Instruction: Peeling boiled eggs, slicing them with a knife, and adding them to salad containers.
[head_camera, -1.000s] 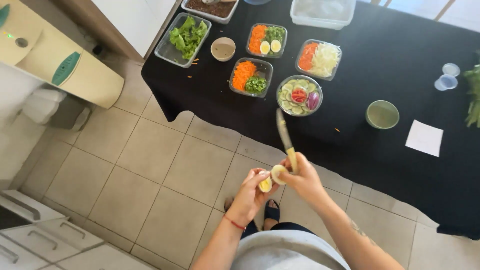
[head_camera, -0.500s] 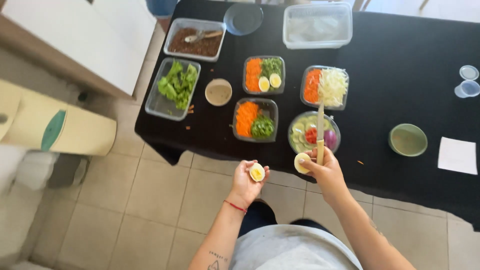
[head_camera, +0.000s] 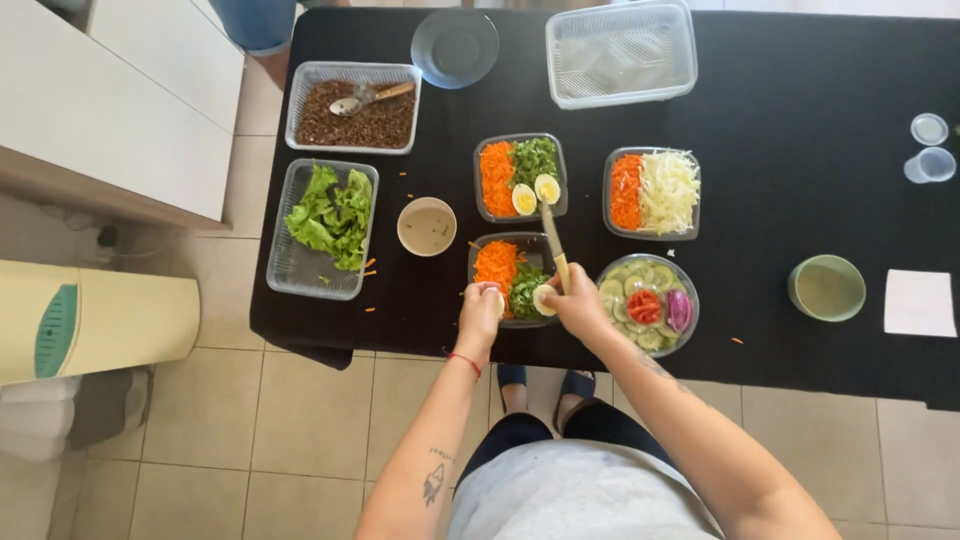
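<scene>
Nearest, the left hand (head_camera: 480, 312) grips one egg half (head_camera: 497, 300) and the right hand (head_camera: 578, 303) clasps a knife (head_camera: 553, 243) and another egg half (head_camera: 543, 299), both poised over the near carrot-and-greens tray (head_camera: 480, 312), seemingly for placing. Beyond stand a matching tray (head_camera: 519, 177) already holding eggs, then a clear empty tub (head_camera: 620, 52); no labels show.

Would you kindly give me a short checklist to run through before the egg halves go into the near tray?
1. Left hand grips a boiled egg half: ok.
2. Right hand grips the other egg half together with the wooden-handled knife: ok.
3. Knife blade points away from both hands: ok.
4. Near clear plastic tray of grated carrot and chopped greens lies under the hands: ok.
5. That tray has bare room for eggs: cannot tell.
6. Far tray with carrot, greens already holds two egg halves: ok.
</scene>
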